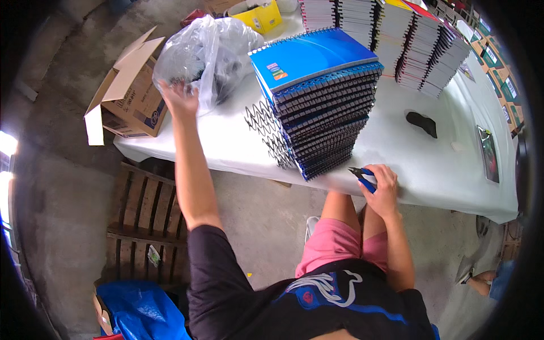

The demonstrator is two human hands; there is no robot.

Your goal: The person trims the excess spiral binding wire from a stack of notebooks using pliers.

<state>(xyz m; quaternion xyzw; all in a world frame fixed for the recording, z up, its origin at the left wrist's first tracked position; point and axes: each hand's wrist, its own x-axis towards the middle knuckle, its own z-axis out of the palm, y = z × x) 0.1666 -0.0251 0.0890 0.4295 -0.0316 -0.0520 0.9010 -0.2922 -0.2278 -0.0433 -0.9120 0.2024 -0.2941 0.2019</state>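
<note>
My left hand (181,102) is stretched out at the far left of the table, its fingers apart and a little blurred. It is at the near side of a clear plastic bag (218,48) with dark coiled pieces inside; whether it touches the bag I cannot tell. By the table's near edge, my right hand (383,190) is closed on blue-handled cutting pliers (367,182), their dark jaws pointing left. Between my hands rises a tall, leaning stack of spiral notebooks (323,107) with a blue cover on top. Loose black wire spirals (266,130) jut from its left side.
An open cardboard box (136,105) stands at the table's left end. More spiral-bound stacks (391,39) and a yellow box (258,17) are at the back. A dark flat piece (422,123) lies on the white-covered table (391,133). Wooden pallets (141,209) lie below left.
</note>
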